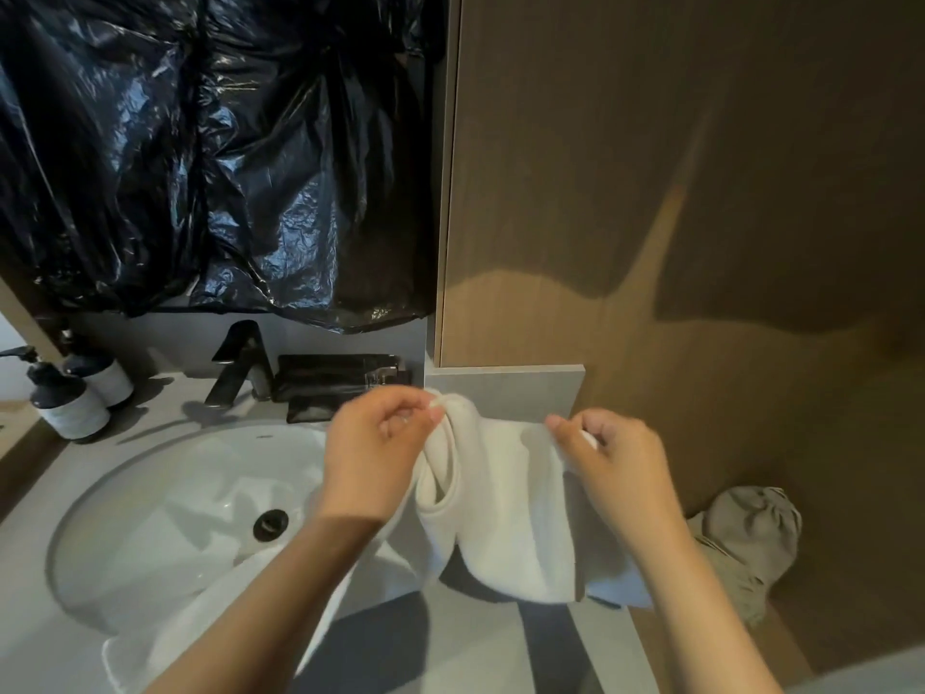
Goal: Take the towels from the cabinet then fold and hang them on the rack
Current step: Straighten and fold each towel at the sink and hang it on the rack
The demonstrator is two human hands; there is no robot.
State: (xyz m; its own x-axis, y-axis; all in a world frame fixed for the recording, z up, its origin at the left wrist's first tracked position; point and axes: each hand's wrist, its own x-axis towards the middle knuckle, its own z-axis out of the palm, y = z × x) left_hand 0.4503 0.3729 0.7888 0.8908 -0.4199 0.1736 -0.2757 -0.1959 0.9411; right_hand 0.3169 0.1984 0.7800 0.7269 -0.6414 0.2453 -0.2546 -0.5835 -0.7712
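Note:
A white towel (505, 498) hangs between my two hands above the grey counter, its top edge stretched and its left part bunched into folds. My left hand (375, 448) pinches the towel's upper left corner between thumb and fingers. My right hand (615, 458) pinches the upper right corner, fingers curled round the cloth. A second white towel (200, 623) lies across the front rim of the sink, under my left forearm. No rack is in view.
A white round sink (165, 513) with a dark drain sits at left, a black tap (240, 363) behind it. Two pump bottles (70, 398) stand at far left. Black plastic sheeting (210, 142) covers the wall. A wooden panel (650, 192) rises on the right; grey cloth (751, 538) lies below it.

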